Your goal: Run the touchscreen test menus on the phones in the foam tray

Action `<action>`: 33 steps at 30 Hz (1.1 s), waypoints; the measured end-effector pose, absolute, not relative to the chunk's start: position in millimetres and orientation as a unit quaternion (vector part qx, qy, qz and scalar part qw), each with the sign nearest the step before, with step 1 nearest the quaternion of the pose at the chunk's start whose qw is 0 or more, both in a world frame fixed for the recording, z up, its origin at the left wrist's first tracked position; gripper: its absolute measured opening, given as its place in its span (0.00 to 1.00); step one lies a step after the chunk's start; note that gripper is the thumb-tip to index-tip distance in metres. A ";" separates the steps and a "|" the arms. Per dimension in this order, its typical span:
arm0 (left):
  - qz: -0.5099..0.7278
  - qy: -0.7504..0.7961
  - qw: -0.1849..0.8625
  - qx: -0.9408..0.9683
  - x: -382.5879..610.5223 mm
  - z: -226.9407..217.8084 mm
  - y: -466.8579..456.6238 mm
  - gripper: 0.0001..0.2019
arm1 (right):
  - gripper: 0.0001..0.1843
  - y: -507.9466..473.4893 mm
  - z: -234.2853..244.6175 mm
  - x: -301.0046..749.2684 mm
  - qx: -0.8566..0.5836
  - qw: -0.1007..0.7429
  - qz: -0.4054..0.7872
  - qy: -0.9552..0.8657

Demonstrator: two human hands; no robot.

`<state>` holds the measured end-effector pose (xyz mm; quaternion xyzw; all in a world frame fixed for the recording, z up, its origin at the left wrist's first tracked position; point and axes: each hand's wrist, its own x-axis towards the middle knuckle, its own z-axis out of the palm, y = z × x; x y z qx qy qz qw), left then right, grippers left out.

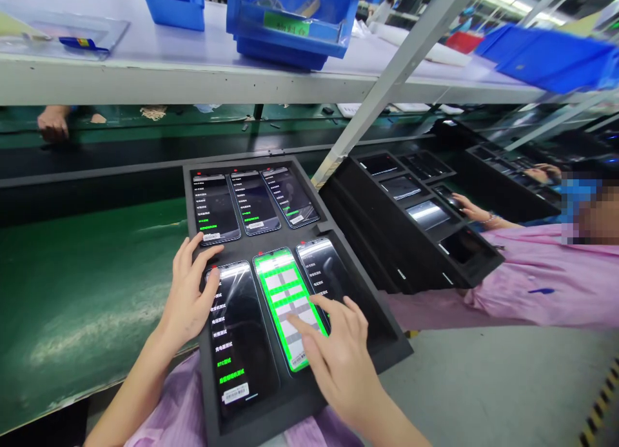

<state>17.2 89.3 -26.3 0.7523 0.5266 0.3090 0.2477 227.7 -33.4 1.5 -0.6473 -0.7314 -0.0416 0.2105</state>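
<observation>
Tapping green-lit phone, centre of front row in black foam tray on green worktop: right hand, fingers loosely spread, holding nothing. Left hand rests open across tray edge and neighbouring dark phone.

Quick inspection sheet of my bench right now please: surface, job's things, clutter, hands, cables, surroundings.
Surface: green conveyor belt with a black foam tray on it.
Job's things: six phones in the tray; the middle front phone shows a green grid, the others dark menu screens.
Clutter: nothing seen on the belt beside the tray.
Hands: left hand rests on the front-left phone; right hand fingers touch the green screen.
Cables: nothing seen.
Surroundings: blue bins on the shelf above; a co-worker's hand at a second tray.
</observation>
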 end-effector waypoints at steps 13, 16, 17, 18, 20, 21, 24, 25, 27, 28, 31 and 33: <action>0.305 0.524 0.236 0.759 17.5 -25.7 89.1 0.16 | 0.18 -46.0 2.8 237.4 -0.675 0.220 -0.049 -0.702; 0.305 0.524 0.229 0.762 16.8 -25.5 89.3 0.15 | 0.18 -47.9 5.0 227.8 -0.628 0.250 -0.015 -0.736; 0.304 0.522 0.227 0.764 16.5 -25.5 89.4 0.15 | 0.18 -48.0 5.3 225.3 -0.617 0.250 -0.011 -0.746; 0.302 0.521 0.225 0.766 16.3 -25.4 89.5 0.15 | 0.17 -48.1 5.2 223.9 -0.610 0.245 -0.008 -0.754; 0.301 0.519 0.223 0.769 16.0 -25.4 89.7 0.15 | 0.17 -48.9 3.8 225.4 -0.616 0.239 -0.008 -0.751; 0.300 0.518 0.223 0.769 15.9 -25.4 89.8 0.15 | 0.17 -49.8 2.7 228.4 -0.630 0.240 -0.013 -0.739; 0.301 0.517 0.223 0.770 15.9 -25.7 89.9 0.15 | 0.16 -52.5 0.8 243.1 -0.684 0.236 -0.052 -0.688; 0.301 0.516 0.224 0.770 15.8 -25.9 89.9 0.15 | 0.15 -52.2 1.3 248.6 -0.690 0.228 -0.064 -0.684; 0.301 0.515 0.224 0.771 15.7 -26.3 90.1 0.15 | 0.14 -47.7 4.2 257.6 -0.683 0.217 -0.070 -0.693; 0.301 0.514 0.224 0.771 15.6 -26.5 90.2 0.15 | 0.15 -42.8 6.5 260.6 -0.674 0.219 -0.065 -0.702; 0.301 0.513 0.222 0.773 15.3 -27.1 90.9 0.15 | 0.17 -17.7 13.3 263.8 -0.642 0.223 -0.034 -0.732; 0.302 0.513 0.220 0.773 15.3 -27.5 91.2 0.15 | 0.19 4.6 15.2 263.5 -0.614 0.205 -0.021 -0.762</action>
